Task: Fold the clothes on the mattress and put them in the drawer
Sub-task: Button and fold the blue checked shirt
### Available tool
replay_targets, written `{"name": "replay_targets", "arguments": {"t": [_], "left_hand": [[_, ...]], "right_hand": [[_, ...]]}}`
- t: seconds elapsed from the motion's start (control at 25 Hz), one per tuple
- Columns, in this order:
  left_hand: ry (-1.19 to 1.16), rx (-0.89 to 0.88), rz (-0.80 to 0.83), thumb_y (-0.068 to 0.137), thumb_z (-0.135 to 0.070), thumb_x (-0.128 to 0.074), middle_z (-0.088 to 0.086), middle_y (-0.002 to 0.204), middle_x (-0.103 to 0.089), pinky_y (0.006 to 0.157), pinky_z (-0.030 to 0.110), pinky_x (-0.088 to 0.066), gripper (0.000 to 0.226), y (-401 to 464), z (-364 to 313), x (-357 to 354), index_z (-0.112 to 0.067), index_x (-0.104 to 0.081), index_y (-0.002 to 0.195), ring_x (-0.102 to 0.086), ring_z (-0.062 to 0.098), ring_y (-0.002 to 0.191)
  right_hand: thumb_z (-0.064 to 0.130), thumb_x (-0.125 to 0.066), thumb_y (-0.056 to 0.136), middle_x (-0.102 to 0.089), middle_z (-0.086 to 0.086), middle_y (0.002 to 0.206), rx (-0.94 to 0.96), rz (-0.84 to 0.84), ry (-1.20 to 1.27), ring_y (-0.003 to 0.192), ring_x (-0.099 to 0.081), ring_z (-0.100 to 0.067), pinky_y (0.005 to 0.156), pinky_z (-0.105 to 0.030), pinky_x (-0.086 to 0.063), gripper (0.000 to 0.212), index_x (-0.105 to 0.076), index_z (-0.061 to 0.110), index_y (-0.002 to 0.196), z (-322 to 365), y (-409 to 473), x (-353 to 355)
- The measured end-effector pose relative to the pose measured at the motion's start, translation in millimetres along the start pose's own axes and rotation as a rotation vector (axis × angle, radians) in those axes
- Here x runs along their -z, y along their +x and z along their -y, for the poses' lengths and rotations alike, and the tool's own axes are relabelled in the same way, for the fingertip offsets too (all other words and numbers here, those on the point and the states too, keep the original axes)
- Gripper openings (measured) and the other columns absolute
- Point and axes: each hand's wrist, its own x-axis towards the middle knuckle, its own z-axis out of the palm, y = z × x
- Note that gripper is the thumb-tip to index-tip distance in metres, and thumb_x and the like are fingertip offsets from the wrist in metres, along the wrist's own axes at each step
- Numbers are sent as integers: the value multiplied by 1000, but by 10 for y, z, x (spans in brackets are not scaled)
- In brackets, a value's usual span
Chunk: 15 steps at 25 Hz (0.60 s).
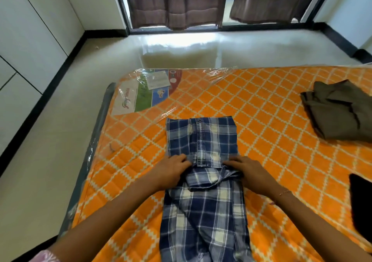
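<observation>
A shirt (203,181) is lying mid-frame on the mattress (261,110); another garment (342,110) is lying at right, curtains (177,2) hanging top centre.

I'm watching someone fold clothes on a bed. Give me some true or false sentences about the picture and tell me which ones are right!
1. Both hands are on the blue checked shirt. True: the left hand and the right hand hold it at its fold.
2. The mattress is green with stripes. False: it is orange with a white diamond pattern, under clear plastic.
3. An olive-brown garment lies to the right of the shirt, apart from it. True.
4. The curtains are bright yellow. False: they are dark brown.
5. The checked shirt is already inside a drawer. False: it lies on the mattress, and no open drawer is in view.
</observation>
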Motion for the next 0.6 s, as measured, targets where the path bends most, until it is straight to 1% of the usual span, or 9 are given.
{"name": "replay_targets", "arguments": {"t": [0.04,0.08,0.12,0.16,0.24,0.32,0.36,0.48,0.6], "left_hand": [[-40,69,-43,93,-17,-51,7,116,-53,85,34,-35,29,-10,-9,28,-16,-56,121,-52,25,102],[-58,94,-186,89,-23,-59,6,106,-57,84,36,-38,18,-19,-27,55,-16,-64,104,-56,25,96],[-26,124,-304,81,-32,-69,6,95,-61,80,37,-43,17,-22,-50,67,-16,-67,87,-60,25,87],[40,145,-330,71,-38,-77,5,89,-63,76,37,-47,25,3,-86,79,-16,-68,76,-63,25,82],[155,172,-330,59,-38,-82,5,90,-67,73,35,-50,29,89,-205,60,-17,-70,74,-65,22,80],[209,188,-314,56,-29,-80,3,88,-68,72,33,-49,22,142,-290,-12,-19,-70,73,-64,20,78],[218,202,-323,57,-27,-79,2,84,-67,73,33,-47,18,153,-296,-41,-19,-70,71,-63,19,76],[216,197,-470,69,-18,-75,0,76,-65,76,36,-43,7,177,-298,-62,-19,-69,66,-61,19,72],[154,135,-537,76,-14,-67,2,73,-64,77,36,-44,7,274,-438,-7,-15,-68,70,-61,21,70]], "right_hand": [[25,-49,98,-31,3,152,-15,85,26,135,-34,-21,103,-41,-37,51,-34,31,146,-36,27,69],[30,-52,96,-36,1,150,-17,125,87,133,-40,-23,101,-43,-42,51,-37,29,145,-40,67,163],[32,-54,93,-41,-2,147,-29,93,175,128,-46,-25,98,-43,-45,52,-40,26,142,-6,128,249],[35,-57,90,-46,-4,144,-51,8,254,125,-49,-25,98,-42,-46,55,-42,24,141,74,197,307],[43,-60,87,-45,-3,142,-52,-208,237,127,-45,-23,103,-39,-39,64,-38,22,143,353,310,292],[45,-54,90,-38,-1,145,-9,-253,62,132,-37,-21,107,-39,-32,66,-30,23,147,592,392,127],[40,-50,93,-39,0,145,0,-284,49,131,-38,-21,105,-36,-33,58,-33,22,146,635,409,64],[19,-48,98,-64,-6,124,-73,-597,371,109,-60,-24,84,-31,-45,32,-59,13,128,562,389,83],[9,-54,95,-72,-12,100,-107,-876,578,81,-66,-28,66,-27,-44,25,-68,4,116,523,323,236]]}}
